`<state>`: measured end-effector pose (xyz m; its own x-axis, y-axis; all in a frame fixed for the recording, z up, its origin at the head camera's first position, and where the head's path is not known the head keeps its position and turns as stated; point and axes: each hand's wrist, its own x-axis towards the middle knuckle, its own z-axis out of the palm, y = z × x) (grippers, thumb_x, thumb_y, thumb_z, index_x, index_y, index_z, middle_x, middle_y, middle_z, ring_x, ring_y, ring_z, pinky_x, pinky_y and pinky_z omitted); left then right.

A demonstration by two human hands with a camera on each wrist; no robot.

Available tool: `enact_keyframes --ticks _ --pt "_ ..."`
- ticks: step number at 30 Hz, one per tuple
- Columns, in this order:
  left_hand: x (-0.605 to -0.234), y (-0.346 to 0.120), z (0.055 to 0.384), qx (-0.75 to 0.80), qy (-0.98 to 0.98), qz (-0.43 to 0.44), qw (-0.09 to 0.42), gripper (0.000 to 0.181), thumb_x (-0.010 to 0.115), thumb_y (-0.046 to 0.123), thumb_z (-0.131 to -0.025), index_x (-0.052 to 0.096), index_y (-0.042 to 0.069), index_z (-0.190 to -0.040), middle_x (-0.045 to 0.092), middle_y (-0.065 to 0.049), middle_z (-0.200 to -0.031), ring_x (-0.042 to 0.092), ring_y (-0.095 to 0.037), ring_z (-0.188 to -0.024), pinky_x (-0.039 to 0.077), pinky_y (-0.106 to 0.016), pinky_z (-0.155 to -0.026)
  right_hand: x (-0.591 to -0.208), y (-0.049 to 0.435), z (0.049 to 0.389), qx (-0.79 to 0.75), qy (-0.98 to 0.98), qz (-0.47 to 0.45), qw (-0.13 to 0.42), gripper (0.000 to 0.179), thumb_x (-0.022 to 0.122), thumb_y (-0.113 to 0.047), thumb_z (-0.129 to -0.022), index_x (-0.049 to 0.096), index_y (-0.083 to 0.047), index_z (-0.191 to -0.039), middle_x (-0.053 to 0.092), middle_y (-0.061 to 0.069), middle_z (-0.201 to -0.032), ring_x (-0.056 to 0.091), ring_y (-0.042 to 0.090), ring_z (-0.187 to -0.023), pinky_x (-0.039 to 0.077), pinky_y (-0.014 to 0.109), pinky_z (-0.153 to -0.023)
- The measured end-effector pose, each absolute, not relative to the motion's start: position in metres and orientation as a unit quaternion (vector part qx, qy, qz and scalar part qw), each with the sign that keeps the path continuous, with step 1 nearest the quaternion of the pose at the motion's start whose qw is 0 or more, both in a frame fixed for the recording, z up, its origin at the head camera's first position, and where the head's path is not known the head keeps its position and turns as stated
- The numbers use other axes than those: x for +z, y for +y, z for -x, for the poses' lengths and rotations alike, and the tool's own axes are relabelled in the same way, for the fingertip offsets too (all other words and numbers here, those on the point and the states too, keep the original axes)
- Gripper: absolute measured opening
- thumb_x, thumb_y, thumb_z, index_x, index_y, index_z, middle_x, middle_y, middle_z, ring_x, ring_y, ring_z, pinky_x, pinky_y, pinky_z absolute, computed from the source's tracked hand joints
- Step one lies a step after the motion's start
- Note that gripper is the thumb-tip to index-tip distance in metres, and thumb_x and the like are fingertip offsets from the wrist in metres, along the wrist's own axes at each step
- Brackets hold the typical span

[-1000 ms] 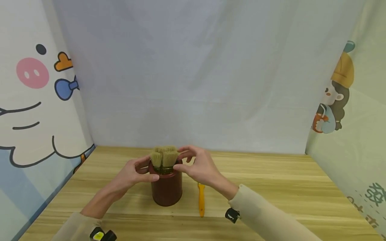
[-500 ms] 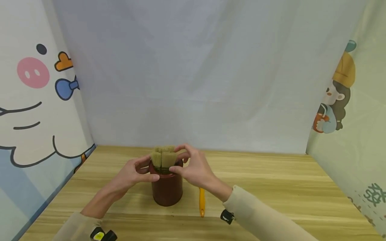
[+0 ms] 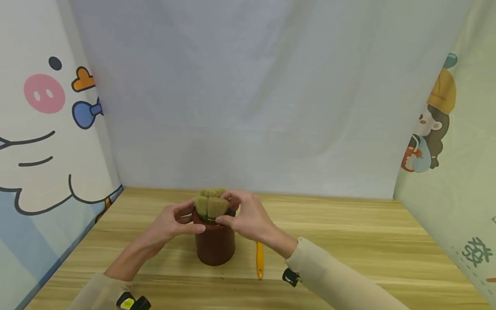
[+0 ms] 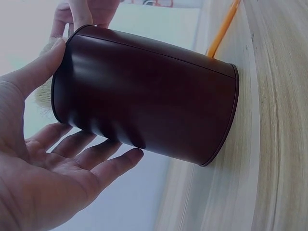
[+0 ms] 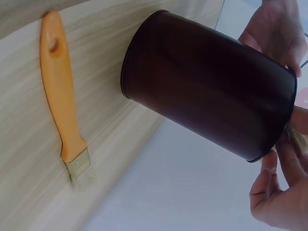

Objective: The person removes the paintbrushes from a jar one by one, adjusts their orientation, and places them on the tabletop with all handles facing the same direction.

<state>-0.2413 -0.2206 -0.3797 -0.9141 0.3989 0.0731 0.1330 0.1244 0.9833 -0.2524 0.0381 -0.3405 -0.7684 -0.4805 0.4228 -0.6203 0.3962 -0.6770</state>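
Observation:
A dark red cylindrical container (image 3: 215, 246) stands upright on the table, with several paintbrushes (image 3: 207, 207) in it, bristles up. My left hand (image 3: 167, 223) holds its upper left side, the thumb on the front rim and the fingers behind; the left wrist view shows this grip on the container (image 4: 144, 91). At the right of the opening, my right hand (image 3: 249, 217) pinches a paintbrush just below its bristles. The brush handles are hidden inside the container. Right of it lies a small paintbrush with an orange handle (image 3: 259, 260), its bristles best seen in the right wrist view.
The wooden table (image 3: 341, 249) spreads out around the container. A plain pale curtain (image 3: 248, 107) hangs behind, with printed cloths (image 3: 46, 142) at the left and right sides. Small black devices (image 3: 291, 277) sit on both wrists.
My right hand has shifted left over the container's opening, and the bristle heads have moved closer together, then spread slightly. My left hand has stayed on the container.

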Motion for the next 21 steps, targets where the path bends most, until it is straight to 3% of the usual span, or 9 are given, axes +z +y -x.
enact_keyframes --ticks 7,21 --pt "-0.3805 -0.2208 0.2417 0.640 0.742 -0.168 0.107 0.097 0.081 0.018 -0.094 0.020 -0.004 -0.166 0.035 -0.028 -0.164 0.045 -0.043 -0.144 0.047 -0.048 -0.111 -0.3429 0.0405 0.2531 0.446 -0.817 -0.356 0.085 0.038 0.087 -0.006 -0.087 0.072 -0.008 -0.123 0.076 0.000 -0.095 0.067 0.012 -0.084 0.048 0.035 -0.075" --pt "-0.3798 -0.2219 0.2411 0.643 0.739 -0.168 0.109 0.096 0.080 0.018 -0.095 0.020 -0.003 -0.166 0.033 -0.028 -0.164 0.041 -0.045 -0.146 0.048 -0.048 -0.110 -0.3436 0.0433 0.2559 0.455 -0.788 -0.408 0.075 0.039 0.084 -0.002 -0.090 0.068 -0.008 -0.126 0.078 0.004 -0.094 0.072 0.005 -0.083 0.057 0.030 -0.076"
